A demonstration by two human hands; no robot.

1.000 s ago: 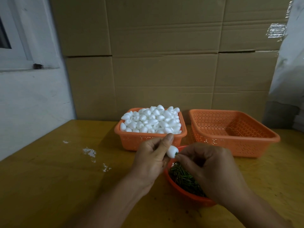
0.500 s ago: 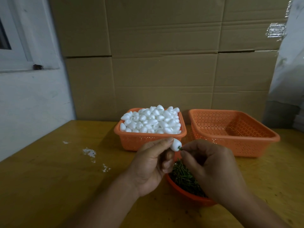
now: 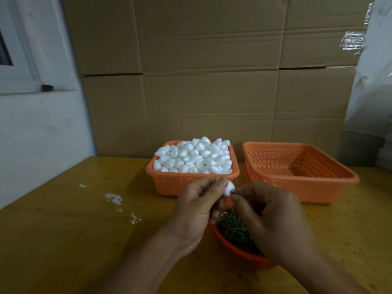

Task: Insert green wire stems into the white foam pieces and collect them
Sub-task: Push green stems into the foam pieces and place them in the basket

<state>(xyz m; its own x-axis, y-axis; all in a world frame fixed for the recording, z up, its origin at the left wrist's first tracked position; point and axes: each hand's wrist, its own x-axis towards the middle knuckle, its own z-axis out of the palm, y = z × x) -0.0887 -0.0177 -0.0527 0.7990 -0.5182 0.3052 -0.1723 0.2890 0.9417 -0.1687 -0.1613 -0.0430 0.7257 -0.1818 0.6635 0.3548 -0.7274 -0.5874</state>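
Now my left hand (image 3: pixel 196 205) pinches a small white egg-shaped foam piece (image 3: pixel 228 187) between thumb and curled fingers, while my right hand (image 3: pixel 270 216) pinches a thin green wire stem (image 3: pixel 232 192) at its fingertips, the other fingers folded in. The stem's tip touches the foam's end just beyond my right fingertips; how deep it sits I cannot tell, since only a speck of green shows. Compared with a second ago, the foam piece has risen and tipped toward my right fingers, and the gap between my two pinches has closed, so I judge the push-in is underway rather than merely being lined up.

Directly below my fingers sits the round orange plastic bowl of loose green stems (image 3: pixel 235 229), partly hidden under my right hand. Just past my left fingertips stands the orange perforated plastic basket (image 3: pixel 169 184) heaped with white foam pieces (image 3: pixel 195 155). Beyond my right fingers, a little farther off, the larger orange perforated basket (image 3: pixel 307 187) shows nothing inside, which suggests collecting has barely begun; this piece looks due to go there once the stem holds. Off to the far left of my fingers, white foam crumbs (image 3: pixel 113 198) lie on the yellow wooden table (image 3: pixel 63 240). Stacked brown cardboard boxes (image 3: pixel 212 81) close off the back.
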